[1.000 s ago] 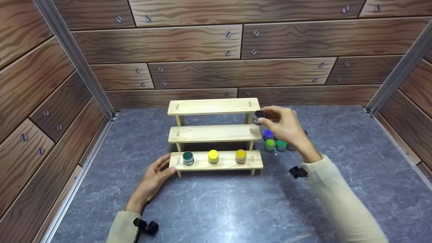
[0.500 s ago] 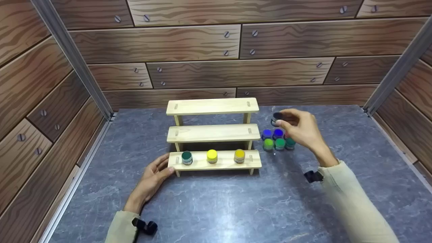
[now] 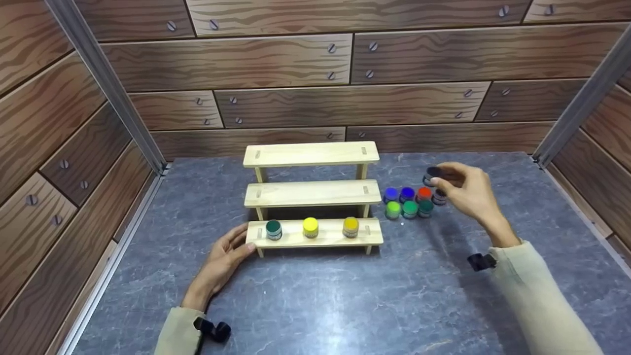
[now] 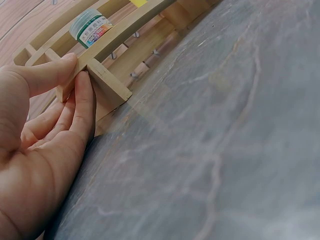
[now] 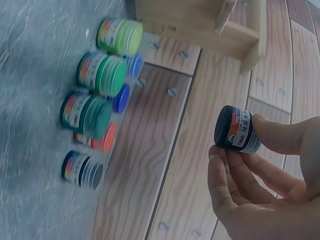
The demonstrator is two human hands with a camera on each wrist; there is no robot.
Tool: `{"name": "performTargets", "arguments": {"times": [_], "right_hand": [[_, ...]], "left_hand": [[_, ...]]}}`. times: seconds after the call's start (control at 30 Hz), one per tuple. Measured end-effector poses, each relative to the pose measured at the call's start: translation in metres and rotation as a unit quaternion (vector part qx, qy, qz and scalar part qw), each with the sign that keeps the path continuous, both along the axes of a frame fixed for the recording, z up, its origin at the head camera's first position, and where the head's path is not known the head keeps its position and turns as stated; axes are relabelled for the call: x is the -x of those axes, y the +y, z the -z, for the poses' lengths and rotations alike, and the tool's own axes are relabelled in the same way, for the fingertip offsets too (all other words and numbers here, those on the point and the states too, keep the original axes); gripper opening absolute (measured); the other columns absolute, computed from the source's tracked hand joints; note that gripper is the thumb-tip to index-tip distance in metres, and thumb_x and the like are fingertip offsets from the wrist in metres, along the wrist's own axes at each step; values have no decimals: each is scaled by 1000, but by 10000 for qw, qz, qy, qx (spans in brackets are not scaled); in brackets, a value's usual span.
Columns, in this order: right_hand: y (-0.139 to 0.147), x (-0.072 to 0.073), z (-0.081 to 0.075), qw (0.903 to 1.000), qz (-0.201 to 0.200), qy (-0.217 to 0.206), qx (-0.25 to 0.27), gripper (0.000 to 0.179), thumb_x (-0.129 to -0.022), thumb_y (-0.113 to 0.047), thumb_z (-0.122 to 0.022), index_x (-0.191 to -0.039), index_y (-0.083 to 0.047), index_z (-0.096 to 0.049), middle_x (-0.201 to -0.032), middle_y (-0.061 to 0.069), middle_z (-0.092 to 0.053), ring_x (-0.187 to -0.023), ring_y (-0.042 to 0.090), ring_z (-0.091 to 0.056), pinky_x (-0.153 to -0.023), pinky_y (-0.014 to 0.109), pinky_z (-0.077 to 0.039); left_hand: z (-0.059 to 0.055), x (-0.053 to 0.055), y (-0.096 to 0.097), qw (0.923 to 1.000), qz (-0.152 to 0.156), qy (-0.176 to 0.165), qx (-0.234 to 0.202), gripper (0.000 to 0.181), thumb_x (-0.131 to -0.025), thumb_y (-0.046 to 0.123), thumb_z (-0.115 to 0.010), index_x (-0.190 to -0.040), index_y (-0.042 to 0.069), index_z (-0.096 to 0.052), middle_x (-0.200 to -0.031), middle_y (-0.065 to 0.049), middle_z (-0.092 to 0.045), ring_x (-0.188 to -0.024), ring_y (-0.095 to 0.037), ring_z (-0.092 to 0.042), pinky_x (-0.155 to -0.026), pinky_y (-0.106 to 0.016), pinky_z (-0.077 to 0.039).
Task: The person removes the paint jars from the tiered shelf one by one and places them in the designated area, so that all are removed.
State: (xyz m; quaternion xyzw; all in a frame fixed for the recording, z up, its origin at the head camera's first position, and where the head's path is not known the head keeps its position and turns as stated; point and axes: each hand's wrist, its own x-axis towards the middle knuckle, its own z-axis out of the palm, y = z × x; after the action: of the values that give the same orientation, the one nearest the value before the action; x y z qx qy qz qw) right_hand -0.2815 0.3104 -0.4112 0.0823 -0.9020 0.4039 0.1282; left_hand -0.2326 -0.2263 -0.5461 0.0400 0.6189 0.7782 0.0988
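My right hand (image 3: 471, 192) pinches a small black paint jar (image 3: 432, 176) between thumb and fingertips, up above the table. In the right wrist view the held paint jar (image 5: 236, 129) shows a printed label. On the left, my left hand (image 3: 224, 259) grips the end of the lowest step of a three-step wooden stand (image 3: 313, 154), thumb on top and fingers underneath. That step carries a dark green jar (image 3: 274, 230), a yellow jar (image 3: 310, 228) and an amber jar (image 3: 350, 228). The two upper steps are bare.
Right of the stand, several paint jars stand close together in two rows. Light green (image 3: 393, 210), green (image 3: 409, 209) and dark green jars (image 3: 425, 208) form the front one; violet, blue, red (image 3: 424, 194) and dark jars are behind. Wood-patterned walls (image 3: 286, 61) enclose the grey table (image 3: 305, 305).
My right hand has moved right with the black paint jar, from beside the stand to past the jar rows, uncovering the red and dark jars. My left hand stays on the stand.
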Motion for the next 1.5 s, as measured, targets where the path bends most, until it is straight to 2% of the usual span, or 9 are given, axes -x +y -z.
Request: {"name": "performTargets", "arguments": {"times": [0.37,0.9,0.97,1.03,1.17,1.23,1.33,1.43,1.5], "right_hand": [[27,2,23,9994,219,-248,-63,49,-104,-26,-72,-141,5,-64,-132,31,-69,-116,46,-70,-78,0,-44],[45,7,58,9966,159,-795,-144,44,-103,-11,-72,-140,10,-62,-133,34,-67,-120,48,-69,-79,2,-48],[46,9,62,9957,148,-900,-183,44,-102,-10,-72,-140,10,-62,-134,33,-67,-121,48,-68,-85,10,-54],[47,10,66,9947,137,-995,-240,45,-102,-11,-72,-141,10,-61,-136,34,-66,-123,48,-68,-95,25,-60],[49,13,72,9926,108,-1149,-365,46,-103,-13,-71,-142,10,-61,-138,34,-65,-124,50,-66,-106,56,-55],[49,13,73,9915,99,-1222,-433,46,-103,-14,-71,-141,10,-62,-137,34,-65,-123,50,-66,-105,60,-55],[49,14,74,9901,72,-1323,-467,46,-103,-13,-71,-141,10,-62,-137,35,-65,-122,49,-67,-102,56,-57],[49,15,75,9894,75,-1371,-477,46,-102,-13,-72,-140,10,-63,-136,34,-66,-121,48,-68,-94,36,-62],[49,16,75,9893,90,-1377,-484,45,-101,-12,-73,-139,10,-63,-135,35,-66,-120,48,-68,-85,22,-59]], "left_hand": [[0,0,0,10000,49,23,-53,76,-100,-3,-65,-164,-7,-26,-166,-31,-33,-138,-25,-55,-110,-26,-53],[1,-1,-1,10000,-38,-10,-14,75,-101,-3,-66,-165,-5,-27,-167,-29,-33,-139,-25,-55,-107,-26,-54],[1,-1,-1,10000,-20,-25,-21,76,-101,-3,-66,-165,-6,-26,-167,-29,-32,-138,-25,-55,-107,-26,-54],[1,-1,-1,10000,4,-17,10,76,-101,-2,-66,-165,-6,-26,-168,-30,-32,-139,-25,-54,-108,-25,-54],[1,0,-1,10000,31,-34,63,78,-101,-1,-67,-166,-5,-24,-168,-30,-31,-142,-28,-52,-108,-25,-53],[1,0,-1,10000,16,-49,78,78,-101,-1,-67,-166,-5,-24,-168,-29,-31,-143,-29,-51,-108,-25,-53],[1,0,-1,9999,-16,-51,85,77,-101,-1,-67,-165,-5,-25,-168,-29,-32,-143,-29,-51,-108,-25,-53],[1,-1,-1,10000,-23,-65,60,76,-101,0,-68,-165,-3,-27,-167,-28,-33,-142,-28,-52,-108,-26,-54],[2,0,-2,10000,0,-69,58,76,-101,1,-68,-165,-2,-27,-167,-27,-34,-142,-28,-53,-108,-26,-54]]}}
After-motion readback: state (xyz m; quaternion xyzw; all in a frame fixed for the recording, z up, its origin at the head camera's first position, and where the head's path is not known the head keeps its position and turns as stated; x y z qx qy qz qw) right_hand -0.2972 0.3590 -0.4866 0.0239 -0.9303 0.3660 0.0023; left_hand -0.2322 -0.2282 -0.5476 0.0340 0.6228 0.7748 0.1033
